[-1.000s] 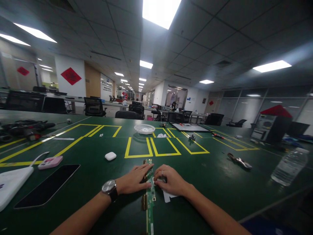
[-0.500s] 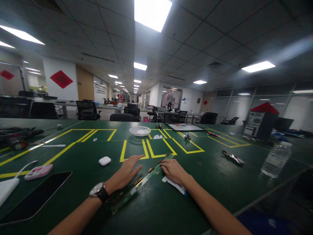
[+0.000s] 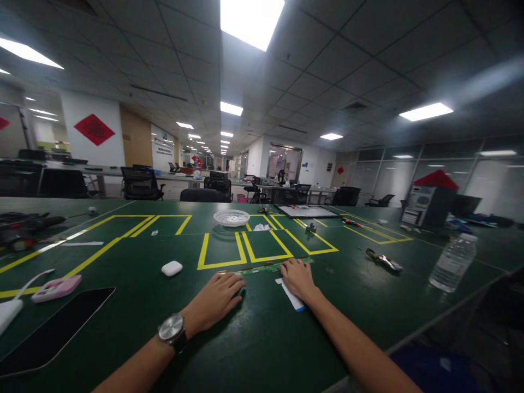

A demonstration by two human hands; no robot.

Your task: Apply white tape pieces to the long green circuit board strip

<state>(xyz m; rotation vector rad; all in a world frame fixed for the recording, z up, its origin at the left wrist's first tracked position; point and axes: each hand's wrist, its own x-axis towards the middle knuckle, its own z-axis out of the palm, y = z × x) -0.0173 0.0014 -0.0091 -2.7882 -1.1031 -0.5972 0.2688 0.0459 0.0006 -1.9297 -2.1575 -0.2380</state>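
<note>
A long, narrow green circuit board strip (image 3: 262, 268) lies crosswise on the green table (image 3: 262, 338), just in front of my hands. My left hand (image 3: 216, 299) rests near the strip's left end, fingers loosely bent, thumb apart; whether its fingertips touch the strip is unclear. At the strip's right part is my right hand (image 3: 298, 279), its fingers curled over the edge and closed on it. Under the right wrist sits a white packet with a blue end (image 3: 291, 295), partly covered.
Yellow tape outlines (image 3: 229, 266) mark the table. A white basket (image 3: 231, 218) stands beyond. Left are a white earbud case (image 3: 172, 268), pink case (image 3: 57, 288) and black phone (image 3: 57, 330). Right are a metal tool (image 3: 385, 261) and water bottle (image 3: 453, 263).
The strip has swung from a diagonal, near end toward me, to lying nearly crosswise farther forward. My left hand has turned and come to its left end; my right hand stays at its right part.
</note>
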